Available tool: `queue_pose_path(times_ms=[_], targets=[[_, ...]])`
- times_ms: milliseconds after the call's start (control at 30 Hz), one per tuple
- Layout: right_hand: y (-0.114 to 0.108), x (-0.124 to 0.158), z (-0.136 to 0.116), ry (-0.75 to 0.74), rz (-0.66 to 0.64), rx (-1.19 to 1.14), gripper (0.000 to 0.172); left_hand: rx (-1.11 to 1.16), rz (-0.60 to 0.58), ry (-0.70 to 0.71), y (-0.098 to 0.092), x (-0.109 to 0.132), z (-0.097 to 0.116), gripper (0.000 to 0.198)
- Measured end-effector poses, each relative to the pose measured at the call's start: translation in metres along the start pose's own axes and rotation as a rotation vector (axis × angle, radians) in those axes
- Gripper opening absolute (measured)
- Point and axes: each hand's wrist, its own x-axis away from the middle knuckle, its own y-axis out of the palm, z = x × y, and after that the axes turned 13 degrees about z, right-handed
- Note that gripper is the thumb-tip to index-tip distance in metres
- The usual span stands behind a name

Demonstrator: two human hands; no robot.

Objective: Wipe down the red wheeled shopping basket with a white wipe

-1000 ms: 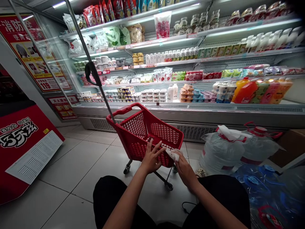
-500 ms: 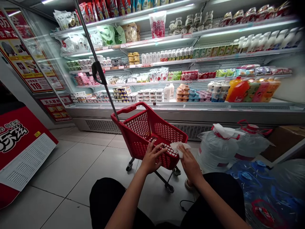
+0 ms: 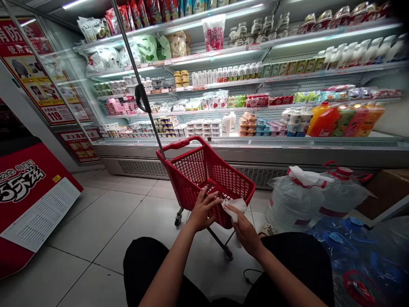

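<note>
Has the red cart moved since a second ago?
Yes, the red cart shifted rightward in view, judged against the refrigerated case behind it.

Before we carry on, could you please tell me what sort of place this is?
Probably a supermarket or grocery shop, judging by the long, lit metal chiller stocked with white plastic bottles, the red perforated plastic shopping cart and the large clear plastic jugs.
</note>
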Motion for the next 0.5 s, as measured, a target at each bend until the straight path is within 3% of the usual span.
queue_pose_path(times_ms=[167,500], targets=[[-0.008,-0.001,-0.008,-0.210,-0.113,0.188,0.073,0.025,0.007,-0.029,-0.002,-0.001,-0.002,0.084],[-0.016,0.003,-0.005,-0.245,-0.120,0.348,0.075,-0.019,0.014,-0.019,-0.008,0.004,-0.004,0.084]])
